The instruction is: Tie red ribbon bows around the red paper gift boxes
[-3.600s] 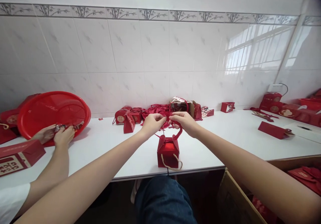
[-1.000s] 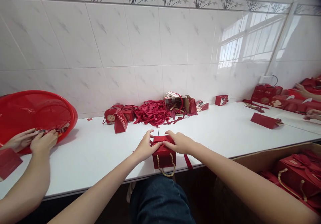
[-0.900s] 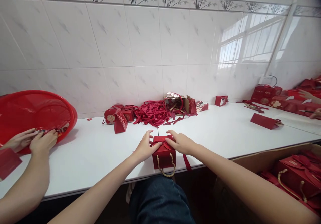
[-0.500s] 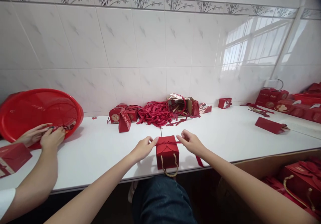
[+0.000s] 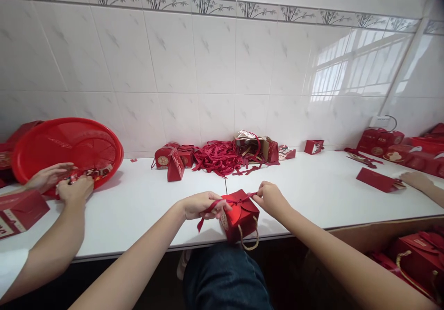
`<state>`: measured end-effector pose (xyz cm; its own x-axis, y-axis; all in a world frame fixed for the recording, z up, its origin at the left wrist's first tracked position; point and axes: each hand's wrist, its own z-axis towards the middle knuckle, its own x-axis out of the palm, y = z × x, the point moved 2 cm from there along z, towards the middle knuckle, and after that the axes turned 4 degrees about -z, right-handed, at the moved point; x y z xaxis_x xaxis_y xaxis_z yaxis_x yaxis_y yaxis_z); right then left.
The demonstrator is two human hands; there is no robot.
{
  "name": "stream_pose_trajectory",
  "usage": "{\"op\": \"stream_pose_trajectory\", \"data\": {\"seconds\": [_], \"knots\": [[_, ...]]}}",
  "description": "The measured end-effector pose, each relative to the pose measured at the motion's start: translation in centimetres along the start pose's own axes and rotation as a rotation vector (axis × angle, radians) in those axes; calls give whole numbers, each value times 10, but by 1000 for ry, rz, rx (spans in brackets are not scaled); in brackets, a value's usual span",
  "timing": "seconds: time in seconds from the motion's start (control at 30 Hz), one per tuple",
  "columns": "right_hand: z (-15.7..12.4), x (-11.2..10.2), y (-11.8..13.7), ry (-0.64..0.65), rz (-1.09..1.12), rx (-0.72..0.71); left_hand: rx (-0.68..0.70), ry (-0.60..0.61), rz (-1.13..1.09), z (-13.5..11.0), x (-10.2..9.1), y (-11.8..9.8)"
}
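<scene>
A small red gift box (image 5: 243, 222) with a twisted rope handle (image 5: 250, 244) stands tilted at the table's front edge, right in front of me. Over its top runs a dark red ribbon (image 5: 215, 204), knotted near the middle. My left hand (image 5: 205, 205) is closed on the ribbon at the box's left side, with a loose tail hanging below the fingers. On the other side my right hand (image 5: 269, 200) pinches the ribbon's right end, just above the box's corner.
At left, a co-worker's hands (image 5: 74, 187) work in a red plastic basket (image 5: 120, 155). Red ribbons (image 5: 218, 157) lie heaped by the wall. Another hand (image 5: 418, 180) rests near a folded red box (image 5: 378, 180). A carton (image 5: 347, 231) with red boxes stands lower right.
The box has turned and tilted, shifting slightly right. My left hand now holds the ribbon with a tail hanging down. Another person's hand has appeared at the right.
</scene>
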<state>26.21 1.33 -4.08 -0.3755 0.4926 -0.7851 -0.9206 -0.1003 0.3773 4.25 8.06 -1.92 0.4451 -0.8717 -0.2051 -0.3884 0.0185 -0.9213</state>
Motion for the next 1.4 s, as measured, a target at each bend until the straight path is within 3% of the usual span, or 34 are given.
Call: {"op": "stream_pose_trajectory", "data": {"seconds": [0.1, 0.17, 0.27, 0.43, 0.53, 0.63, 0.7, 0.9, 1.1, 1.27, 1.4], "knots": [[0, 0, -3, -51, 12, 71, 132, -77, -239, 3, 8, -3], [-2, 0, -3, -94, 30, 91, 172, -194, -367, 5, 13, -2], [-7, 1, 1, -182, 75, 69, 195, -393, -407, 6, 20, -2], [-10, 1, 12, -368, 299, -38, 219, -557, -365, 5, 28, -6], [-9, 5, 17, -325, 414, 29, 262, -682, -145, 9, 30, -3], [-7, 11, 24, -194, 510, 92, 340, -863, 95, 14, 34, 3], [-5, 14, 31, -108, 535, 90, 370, -913, 189, 16, 39, 6], [2, 8, 44, 166, 526, 104, 400, -919, 669, 11, 51, 5], [13, 4, 41, 394, 546, 164, 503, -906, 772, 9, 50, 10], [26, 0, 36, 617, 485, 111, 622, -682, 944, 3, 42, 1], [32, -3, 39, 699, 411, 33, 667, -483, 936, 3, 29, -10]]}}
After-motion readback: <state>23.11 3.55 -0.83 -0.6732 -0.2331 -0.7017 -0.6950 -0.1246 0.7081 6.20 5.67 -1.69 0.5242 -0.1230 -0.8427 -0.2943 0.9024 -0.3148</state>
